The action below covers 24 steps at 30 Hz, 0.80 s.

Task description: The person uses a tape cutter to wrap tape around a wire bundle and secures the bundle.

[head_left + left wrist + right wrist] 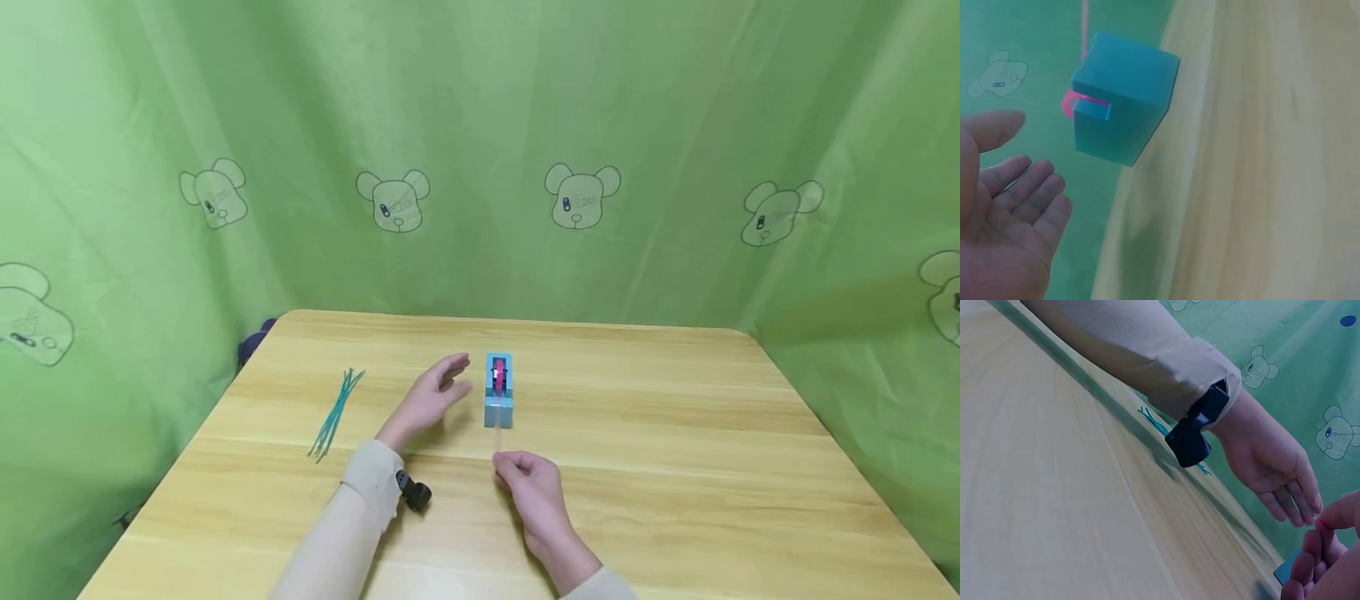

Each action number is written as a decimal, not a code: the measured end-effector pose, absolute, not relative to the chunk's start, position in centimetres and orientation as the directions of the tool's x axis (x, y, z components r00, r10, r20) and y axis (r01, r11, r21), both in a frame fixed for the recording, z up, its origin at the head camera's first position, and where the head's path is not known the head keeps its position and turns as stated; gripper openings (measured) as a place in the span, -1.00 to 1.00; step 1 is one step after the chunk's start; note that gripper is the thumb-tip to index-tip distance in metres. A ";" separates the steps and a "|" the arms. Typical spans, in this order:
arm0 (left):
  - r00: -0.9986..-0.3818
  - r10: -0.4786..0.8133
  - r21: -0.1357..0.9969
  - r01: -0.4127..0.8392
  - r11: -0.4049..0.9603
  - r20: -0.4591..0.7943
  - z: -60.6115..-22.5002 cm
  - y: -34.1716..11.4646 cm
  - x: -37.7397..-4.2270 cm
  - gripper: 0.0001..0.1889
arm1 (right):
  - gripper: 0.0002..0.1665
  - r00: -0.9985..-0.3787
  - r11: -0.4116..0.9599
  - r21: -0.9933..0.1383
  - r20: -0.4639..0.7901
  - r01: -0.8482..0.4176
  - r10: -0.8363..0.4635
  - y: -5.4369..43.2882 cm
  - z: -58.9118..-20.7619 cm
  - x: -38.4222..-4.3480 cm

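Observation:
A blue tape dispenser point(498, 415) with a pink roll core stands upright on the table. From its front edge a strip of tape point(498, 438) stretches toward the person. My right hand point(536, 493) pinches the end of this strip between thumb and forefinger, the other fingers curled in. To the left of the dispenser, and apart from it, my left hand point(431, 402) has its palm turned inward and its fingers relaxed. The left wrist view shows the dispenser point(1125, 78) beyond the left fingers point(1041, 194), with nothing held in them.
A loose bundle of thin teal strips point(335, 417) lies on the left of the wooden table point(697, 433). A black camera point(414, 492) is strapped to the left wrist. Green curtains point(480, 100) with bear-head prints hang around the table.

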State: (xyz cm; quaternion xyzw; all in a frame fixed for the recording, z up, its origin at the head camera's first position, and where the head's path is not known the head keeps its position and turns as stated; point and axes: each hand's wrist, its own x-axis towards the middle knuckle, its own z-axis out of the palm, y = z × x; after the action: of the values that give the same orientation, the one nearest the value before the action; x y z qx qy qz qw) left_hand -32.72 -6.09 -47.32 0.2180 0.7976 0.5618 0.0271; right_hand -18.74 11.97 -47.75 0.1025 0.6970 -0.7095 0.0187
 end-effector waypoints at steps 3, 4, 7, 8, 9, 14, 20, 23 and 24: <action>-0.906 0.370 0.904 0.322 0.282 0.207 -47.0 -6.3 -32.6 -0.35 | -0.72 -0.978 -0.028 -0.987 -0.163 0.160 0.127 12.1 -47.7 -18.8; -0.907 0.366 0.904 0.321 0.282 0.208 -46.9 -6.4 -32.5 -0.35 | -0.73 -0.979 -0.026 -0.987 -0.160 0.158 0.128 12.1 -47.7 -18.8; -0.915 0.349 0.907 0.309 0.284 0.203 -46.7 -6.7 -32.2 -0.37 | -0.75 -0.979 -0.026 -0.987 -0.158 0.156 0.128 12.2 -47.9 -18.9; -0.919 0.341 0.909 0.301 0.288 0.197 -46.7 -6.8 -32.1 -0.37 | -0.76 -0.980 -0.025 -0.988 -0.156 0.154 0.126 12.2 -47.9 -18.9; -0.923 0.333 0.911 0.296 0.288 0.194 -46.6 -6.9 -32.0 -0.38 | -0.76 -0.980 -0.025 -0.988 -0.157 0.155 0.126 12.2 -48.0 -18.9; -0.935 0.297 0.916 0.280 0.286 0.194 -46.3 -7.7 -31.3 -0.40 | -0.76 -0.980 -0.023 -0.988 -0.154 0.153 0.126 12.1 -48.1 -18.9; -0.945 0.253 0.921 0.277 0.275 0.208 -46.3 -8.8 -30.8 -0.43 | -0.75 -0.980 -0.022 -0.989 -0.150 0.148 0.134 12.0 -47.9 -18.7; -0.948 0.234 0.923 0.277 0.266 0.217 -46.2 -9.3 -30.5 -0.44 | -0.76 -0.980 -0.018 -0.989 -0.150 0.149 0.134 12.0 -47.9 -18.7; -0.949 0.229 0.925 0.276 0.262 0.218 -46.2 -9.5 -30.3 -0.44 | -0.76 -0.979 -0.016 -0.989 -0.150 0.149 0.135 12.0 -47.9 -18.7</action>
State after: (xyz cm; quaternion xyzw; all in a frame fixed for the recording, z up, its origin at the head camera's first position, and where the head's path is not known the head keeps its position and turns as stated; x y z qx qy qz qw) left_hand -30.35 -9.49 -46.20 0.1589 0.7940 0.5864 -0.0201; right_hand -18.69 12.04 -47.90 0.1014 0.7013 -0.7056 0.0050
